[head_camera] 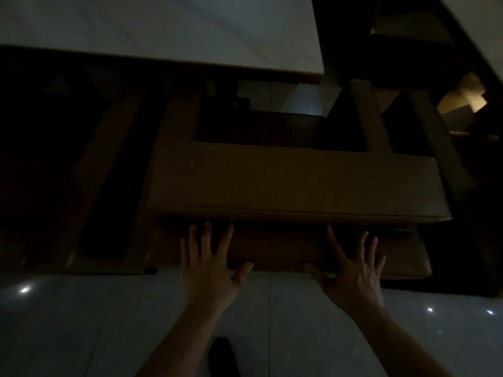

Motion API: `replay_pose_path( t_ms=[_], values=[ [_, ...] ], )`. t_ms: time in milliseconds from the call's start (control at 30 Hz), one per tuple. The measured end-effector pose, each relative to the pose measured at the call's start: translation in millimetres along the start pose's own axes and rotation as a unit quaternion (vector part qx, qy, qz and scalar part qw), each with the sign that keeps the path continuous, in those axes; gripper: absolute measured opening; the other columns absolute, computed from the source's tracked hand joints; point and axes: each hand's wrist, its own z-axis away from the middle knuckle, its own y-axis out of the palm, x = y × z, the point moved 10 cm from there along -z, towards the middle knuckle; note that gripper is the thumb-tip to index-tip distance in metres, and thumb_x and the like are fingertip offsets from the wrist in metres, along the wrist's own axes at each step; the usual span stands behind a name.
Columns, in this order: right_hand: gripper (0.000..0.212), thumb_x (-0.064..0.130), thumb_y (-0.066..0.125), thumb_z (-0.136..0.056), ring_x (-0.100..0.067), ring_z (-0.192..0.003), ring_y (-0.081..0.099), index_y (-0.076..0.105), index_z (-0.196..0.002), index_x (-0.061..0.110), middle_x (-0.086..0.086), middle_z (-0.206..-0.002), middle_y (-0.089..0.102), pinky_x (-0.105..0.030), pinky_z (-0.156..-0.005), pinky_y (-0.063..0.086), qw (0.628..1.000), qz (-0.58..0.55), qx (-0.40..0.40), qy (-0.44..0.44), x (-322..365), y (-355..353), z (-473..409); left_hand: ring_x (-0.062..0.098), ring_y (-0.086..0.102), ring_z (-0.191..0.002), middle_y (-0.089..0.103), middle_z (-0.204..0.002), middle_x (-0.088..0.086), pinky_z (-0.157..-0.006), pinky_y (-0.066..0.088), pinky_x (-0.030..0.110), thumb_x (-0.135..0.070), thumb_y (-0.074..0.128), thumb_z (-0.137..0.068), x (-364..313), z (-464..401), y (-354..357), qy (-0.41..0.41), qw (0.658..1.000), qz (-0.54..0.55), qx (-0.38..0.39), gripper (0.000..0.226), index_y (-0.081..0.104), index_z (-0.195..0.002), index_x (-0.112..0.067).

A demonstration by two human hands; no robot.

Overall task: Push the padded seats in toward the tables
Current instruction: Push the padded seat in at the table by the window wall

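Observation:
A brown padded seat (294, 180) fills the middle of the dim head view, its far side under the pale table (163, 28). My left hand (209, 262) lies flat against the seat's near lower side with the fingers spread. In the same way my right hand (351, 265) rests against it further right, fingers apart. Neither hand grips anything.
A second brown padded seat (89, 172) stands to the left, under the same table. Dark chair or table legs (432, 148) rise at the right, below another tabletop edge (479, 28). Glossy pale floor tiles (81, 322) lie under me, with my dark shoe (223, 357) at the bottom.

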Motion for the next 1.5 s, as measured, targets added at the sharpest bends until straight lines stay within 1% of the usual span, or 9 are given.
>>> replay_pose_path(
  t_ms=[100,300,700,800,900,1067,1233,1367,1500],
  values=[
    [0.096,0.098,0.017,-0.072,-0.045,-0.149,-0.018,-0.013,-0.152,0.054,-0.025,-0.164,-0.012,-0.068,-0.119,0.005,1.0,0.02,-0.021,-0.007,-2.3,1.2,2.0,0.038,0.014,-0.147,0.03,-0.157,0.01,-0.118,0.017,0.055,-0.089,0.033,-0.076,1.2,0.7,-5.6,0.003,1.0,-0.007,-0.009,0.088,0.031,-0.15,-0.041],
    [0.095,0.095,0.011,-0.073,-0.045,-0.15,-0.013,-0.016,-0.152,0.051,-0.024,-0.164,-0.011,-0.064,-0.121,0.009,0.998,0.057,0.004,-0.012,-2.2,2.4,9.6,0.031,0.003,-0.149,0.018,-0.162,0.004,-0.12,0.011,0.05,-0.088,0.029,-0.078,2.8,8.2,-7.1,0.002,0.999,-0.014,0.029,0.087,0.016,-0.152,-0.047],
    [0.095,0.094,0.01,-0.073,-0.051,-0.148,-0.014,-0.024,-0.15,0.05,-0.026,-0.162,-0.018,-0.065,-0.119,0.011,0.991,0.103,0.09,0.008,2.7,23.2,48.7,0.034,0.004,-0.149,0.023,-0.161,0.005,-0.119,0.011,0.053,-0.086,0.038,-0.072,21.0,46.1,-5.3,-0.018,0.998,0.039,0.043,0.088,0.026,-0.15,-0.048],
    [0.098,0.096,0.01,-0.069,-0.052,-0.148,-0.013,-0.027,-0.147,0.05,-0.026,-0.162,-0.018,-0.065,-0.119,0.013,0.987,0.11,0.117,0.022,4.4,23.7,44.4,0.032,0.0,-0.15,0.019,-0.162,0.002,-0.12,0.009,0.052,-0.083,0.041,-0.07,20.8,43.3,-4.7,-0.026,0.997,0.051,0.053,0.086,0.024,-0.149,-0.051],
    [0.101,0.097,0.006,-0.062,-0.052,-0.148,-0.008,-0.034,-0.141,0.048,-0.028,-0.162,-0.014,-0.064,-0.119,0.018,0.986,0.128,0.104,0.032,9.0,17.6,41.2,0.03,-0.002,-0.15,0.017,-0.162,-0.002,-0.121,0.008,0.05,-0.08,0.046,-0.071,22.9,37.7,-2.3,-0.032,0.996,0.041,0.069,0.086,0.021,-0.149,-0.053],
    [0.103,0.097,-0.002,-0.056,-0.052,-0.148,-0.001,-0.028,-0.144,0.048,-0.03,-0.162,-0.004,-0.065,-0.116,0.023,0.989,0.12,0.076,0.033,15.6,11.4,30.1,0.038,0.018,-0.147,0.037,-0.155,0.004,-0.116,0.019,0.057,-0.079,0.049,-0.067,24.3,19.1,-2.4,-0.023,0.998,0.05,0.035,0.085,0.034,-0.145,-0.048],
    [0.099,0.094,0.004,-0.067,-0.052,-0.148,-0.007,-0.026,-0.149,0.047,-0.028,-0.162,-0.013,-0.063,-0.119,0.017,0.987,0.13,0.094,0.028,15.3,14.0,18.5,0.031,-0.005,-0.15,0.015,-0.163,0.0,-0.121,0.003,0.051,-0.08,0.045,-0.076,24.4,7.9,0.3,-0.023,0.998,0.027,0.051,0.086,0.016,-0.15,-0.051],
    [0.102,0.094,-0.007,-0.059,-0.05,-0.148,-0.013,-0.027,-0.148,0.048,-0.026,-0.162,-0.018,-0.064,-0.12,0.012,0.988,0.111,0.11,0.021,14.0,16.3,22.4,0.029,-0.01,-0.15,0.01,-0.163,-0.002,-0.121,-0.001,0.049,-0.079,0.048,-0.078,23.7,9.0,0.9,-0.025,0.997,0.024,0.065,0.086,0.012,-0.15,-0.051],
    [0.099,0.093,-0.001,-0.065,-0.049,-0.149,-0.011,-0.021,-0.151,0.048,-0.026,-0.163,-0.013,-0.063,-0.12,0.014,0.991,0.103,0.09,0.018,13.0,13.2,26.9,0.029,-0.009,-0.15,0.01,-0.163,0.0,-0.122,0.001,0.049,-0.08,0.047,-0.079,22.5,12.8,-4.1,-0.024,0.998,0.015,0.061,0.085,0.011,-0.15,-0.051]
  ],
)
